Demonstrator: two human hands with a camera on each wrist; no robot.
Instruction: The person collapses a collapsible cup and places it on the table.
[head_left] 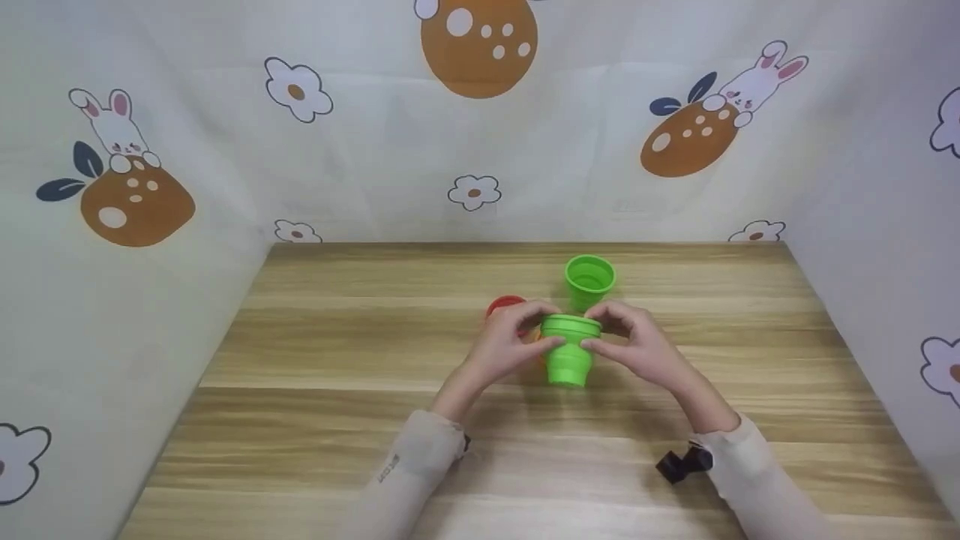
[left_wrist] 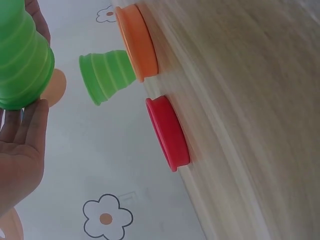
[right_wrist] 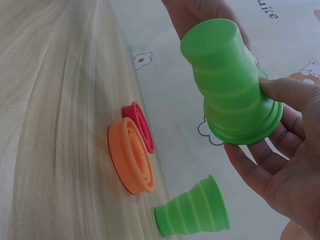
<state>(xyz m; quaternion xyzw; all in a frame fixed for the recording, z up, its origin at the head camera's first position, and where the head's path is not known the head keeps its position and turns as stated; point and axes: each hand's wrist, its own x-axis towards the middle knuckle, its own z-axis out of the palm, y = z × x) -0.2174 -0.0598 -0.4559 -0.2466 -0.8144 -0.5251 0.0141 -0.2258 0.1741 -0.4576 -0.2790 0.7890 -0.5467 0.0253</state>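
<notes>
Raised above the table is a green collapsible cup (head_left: 568, 367), drawn out to its full stepped height with its wide rim up. My left hand (head_left: 504, 343) holds it near the rim from the left, thumb in front and fingers behind. From the right, my right hand (head_left: 639, 346) pinches the same rim area. In the right wrist view the held cup (right_wrist: 227, 85) shows its narrow base and a slight bend along the side. Behind it a second green cup (head_left: 590, 276) stands extended and upright on the table.
A flat, collapsed red cup (left_wrist: 168, 133) and a collapsed orange cup (right_wrist: 120, 157) lie on the wooden table (head_left: 337, 360), mostly hidden by my left hand in the head view. Patterned cloth walls (head_left: 375, 150) enclose the table's back and sides.
</notes>
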